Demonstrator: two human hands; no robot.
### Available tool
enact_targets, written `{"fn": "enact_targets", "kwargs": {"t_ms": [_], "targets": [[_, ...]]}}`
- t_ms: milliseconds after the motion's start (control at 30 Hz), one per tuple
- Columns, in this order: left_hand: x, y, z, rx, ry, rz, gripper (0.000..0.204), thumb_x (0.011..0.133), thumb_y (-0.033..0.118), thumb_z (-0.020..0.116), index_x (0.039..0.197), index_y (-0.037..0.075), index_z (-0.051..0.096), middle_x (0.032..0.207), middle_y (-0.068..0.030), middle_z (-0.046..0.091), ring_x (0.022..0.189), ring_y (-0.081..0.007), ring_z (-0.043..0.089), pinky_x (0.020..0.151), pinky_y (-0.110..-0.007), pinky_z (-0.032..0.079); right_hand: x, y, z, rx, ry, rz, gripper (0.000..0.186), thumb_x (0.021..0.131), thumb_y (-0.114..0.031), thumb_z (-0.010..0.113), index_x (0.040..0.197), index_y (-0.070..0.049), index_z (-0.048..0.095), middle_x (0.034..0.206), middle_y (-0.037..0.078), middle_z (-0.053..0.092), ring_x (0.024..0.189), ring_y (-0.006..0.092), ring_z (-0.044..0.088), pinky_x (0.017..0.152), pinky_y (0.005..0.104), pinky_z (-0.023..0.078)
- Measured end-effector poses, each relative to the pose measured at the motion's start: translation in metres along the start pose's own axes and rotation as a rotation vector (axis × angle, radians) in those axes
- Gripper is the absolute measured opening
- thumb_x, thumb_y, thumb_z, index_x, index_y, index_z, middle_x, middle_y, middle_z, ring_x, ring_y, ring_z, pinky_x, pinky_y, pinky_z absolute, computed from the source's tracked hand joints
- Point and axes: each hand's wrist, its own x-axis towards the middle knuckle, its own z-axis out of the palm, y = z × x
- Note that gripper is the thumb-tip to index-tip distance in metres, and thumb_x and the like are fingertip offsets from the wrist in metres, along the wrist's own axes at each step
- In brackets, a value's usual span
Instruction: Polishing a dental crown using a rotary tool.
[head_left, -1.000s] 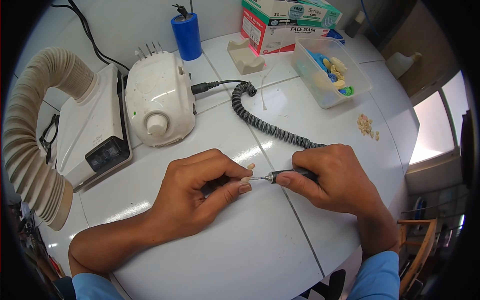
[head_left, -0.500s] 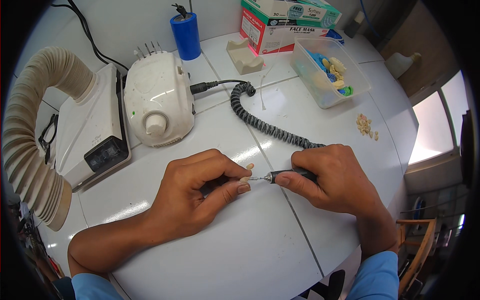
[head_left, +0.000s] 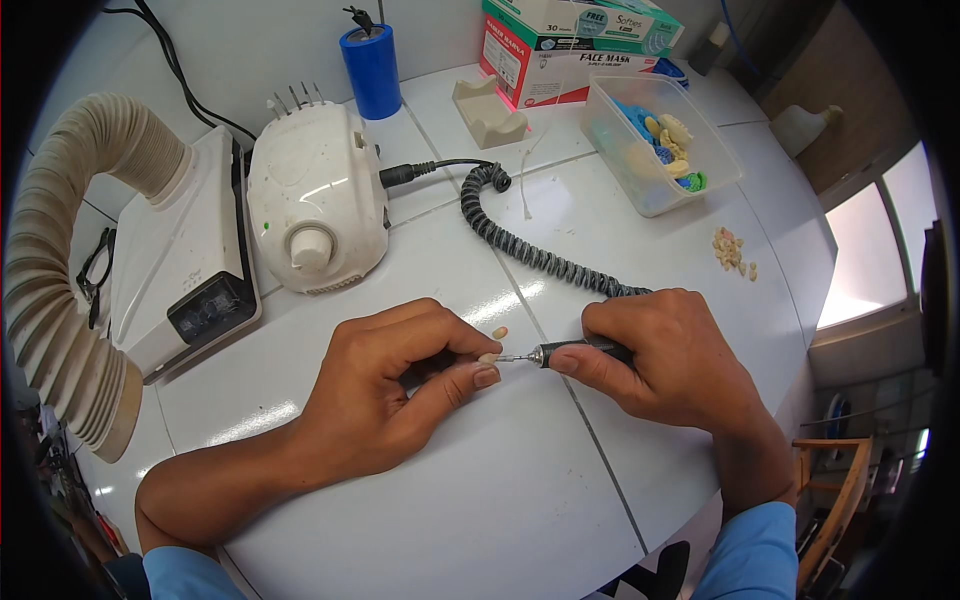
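1. In front of and to the right of the white control unit (head_left: pixel 315 200), a small cream piece (head_left: pixel 488 358) is being pinched in the left hand (head_left: pixel 375 380), between thumb and index finger with only its thickness separating them.
2. Farther right of the unit, a black handpiece (head_left: pixel 614 348) is being gripped in the right hand (head_left: pixel 665 355), fingers curled around it and thumb laid along it. Its thin metal bit (head_left: pixel 515 357) is being aimed at the piece; whether they touch cannot be told.
3. The piece is being judged light, stiff, perhaps brittle and slippery; a hold on its outer sides, away from the bit, is being favoured.
4. Room for moving is being offered by the tiled tabletop (head_left: pixel 480 520) in front of the unit, and is being limited far to its right by the curved edge beside the right wrist.
5. Beyond the hands, to the unit's right, space is being crossed by a coiled cord (head_left: pixel 540 258); farther right, it is being taken up by loose cream bits (head_left: pixel 728 245) and a clear tub (head_left: pixel 650 195).
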Motion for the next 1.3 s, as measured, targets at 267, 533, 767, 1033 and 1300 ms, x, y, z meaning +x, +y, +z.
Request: {"fn": "enact_targets", "kwargs": {"t_ms": [267,533,767,1033,1300], "targets": [[0.0,-0.0002,-0.0004,0.006,-0.008,0.003,0.012,0.102,0.003,0.076,0.113,-0.004,0.077,0.101,-0.0111,0.075,0.089,-0.013,0.074,0.075,-0.027,0.058,0.0,0.0005,-0.0009,0.002,-0.006,0.002,0.067,0.105,-0.06,0.066,0.065,-0.006,0.063,0.059,0.012,0.063,0.055,0.0351,0.063,0.053,0.0467,0.045],[0.0,0.0026,-0.0005,0.016,-0.015,-0.005,0.012,0.103,0.003,0.076,0.113,-0.004,0.077,0.101,-0.0109,0.074,0.089,-0.0128,0.074,0.075,-0.027,0.058,-0.0013,0.0006,-0.0012,0.007,-0.001,0.003,0.067,0.105,-0.06,0.066,0.066,-0.006,0.063,0.06,0.012,0.064,0.055,0.0354,0.063,0.054,0.0472,0.046],[0.0011,0.0004,-0.0005,0.014,-0.006,-0.003,0.012,0.102,0.004,0.076,0.112,-0.004,0.077,0.101,-0.0105,0.074,0.088,-0.0129,0.073,0.075,-0.027,0.058,0.0003,0.001,-0.0011,0.0,0.002,0.004,0.067,0.105,-0.06,0.066,0.065,-0.006,0.064,0.059,0.012,0.063,0.054,0.0351,0.062,0.054,0.0468,0.046],[-0.0016,-0.0018,0.0019,0.014,0.01,-0.009,0.016,0.099,0.008,0.083,0.11,-0.003,0.078,0.099,-0.0106,0.076,0.086,-0.0144,0.074,0.074,-0.029,0.059,-0.0013,0.0001,-0.0017,-0.002,-0.026,0.015,0.067,0.105,-0.061,0.065,0.067,-0.006,0.066,0.06,0.012,0.065,0.055,0.0348,0.064,0.055,0.0469,0.047],[-0.0041,-0.0064,0.0018,-0.004,0.003,-0.035,0.012,0.1,0.001,0.079,0.11,-0.004,0.075,0.1,-0.0069,0.073,0.092,-0.0099,0.07,0.079,-0.027,0.055,-0.0003,0.0006,0.0032,0.029,-0.021,0.042,0.07,0.104,-0.064,0.064,0.068,-0.005,0.071,0.057,0.014,0.062,0.055,0.0362,0.063,0.056,0.0476,0.047]]}}
